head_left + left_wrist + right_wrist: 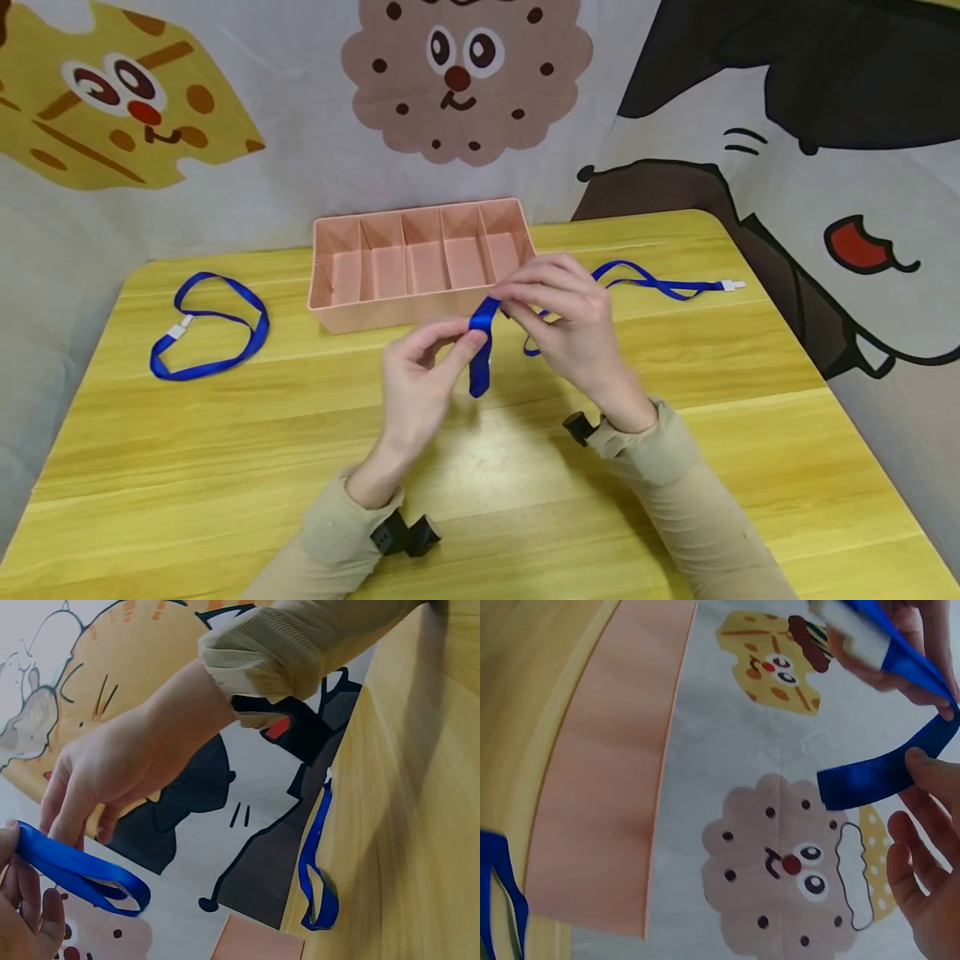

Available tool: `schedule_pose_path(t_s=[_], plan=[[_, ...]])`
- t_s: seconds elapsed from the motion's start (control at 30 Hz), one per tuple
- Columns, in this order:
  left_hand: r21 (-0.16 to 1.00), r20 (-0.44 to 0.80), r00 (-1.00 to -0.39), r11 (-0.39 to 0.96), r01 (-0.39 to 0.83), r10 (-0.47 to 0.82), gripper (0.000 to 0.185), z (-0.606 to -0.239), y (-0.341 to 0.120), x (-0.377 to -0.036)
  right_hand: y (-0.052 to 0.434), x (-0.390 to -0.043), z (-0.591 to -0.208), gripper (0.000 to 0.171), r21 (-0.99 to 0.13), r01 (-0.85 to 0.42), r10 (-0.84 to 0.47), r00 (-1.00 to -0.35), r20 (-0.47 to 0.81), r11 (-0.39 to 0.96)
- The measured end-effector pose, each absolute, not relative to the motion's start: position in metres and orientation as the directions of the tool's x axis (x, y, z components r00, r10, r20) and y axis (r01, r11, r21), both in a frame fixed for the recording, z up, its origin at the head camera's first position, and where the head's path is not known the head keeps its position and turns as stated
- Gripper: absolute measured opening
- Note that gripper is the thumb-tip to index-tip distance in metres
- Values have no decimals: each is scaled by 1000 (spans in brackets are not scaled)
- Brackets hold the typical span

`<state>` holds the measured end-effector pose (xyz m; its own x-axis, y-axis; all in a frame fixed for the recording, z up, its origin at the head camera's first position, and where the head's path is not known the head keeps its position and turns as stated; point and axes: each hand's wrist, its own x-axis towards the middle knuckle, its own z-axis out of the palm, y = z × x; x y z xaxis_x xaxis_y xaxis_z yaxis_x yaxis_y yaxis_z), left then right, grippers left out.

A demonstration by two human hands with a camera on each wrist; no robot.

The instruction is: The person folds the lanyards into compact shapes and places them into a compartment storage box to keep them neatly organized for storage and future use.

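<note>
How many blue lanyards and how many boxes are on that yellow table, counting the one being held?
Blue lanyards: 3, one lying at the left, one held in both hands, one lying at the right
Pink divided box: 1
Total: 4

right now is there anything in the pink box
No, all five compartments of the box look empty in the head view.
</note>
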<state>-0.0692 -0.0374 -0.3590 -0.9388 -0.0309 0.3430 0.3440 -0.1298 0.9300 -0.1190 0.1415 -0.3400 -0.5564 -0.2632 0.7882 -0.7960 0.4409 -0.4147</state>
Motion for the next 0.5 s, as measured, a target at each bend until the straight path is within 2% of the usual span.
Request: schedule_pose_path(t_s=[0.1, 0.33, 0.5], plan=[[913, 374, -927, -159, 375, -35, 17, -359, -40, -70, 139, -117, -343, 10, -482, -775, -253, -604, 756, 408], [890, 408, -912, -202, 409, -48, 10, -358, -44, -73, 131, -113, -346, 12, -604, -725, -236, -683, 691, 330], [907, 379, -925, -202, 370, 7, 12, -354, -44, -71, 130, -114, -347, 11, -576, -742, -179, -654, 735, 344]])
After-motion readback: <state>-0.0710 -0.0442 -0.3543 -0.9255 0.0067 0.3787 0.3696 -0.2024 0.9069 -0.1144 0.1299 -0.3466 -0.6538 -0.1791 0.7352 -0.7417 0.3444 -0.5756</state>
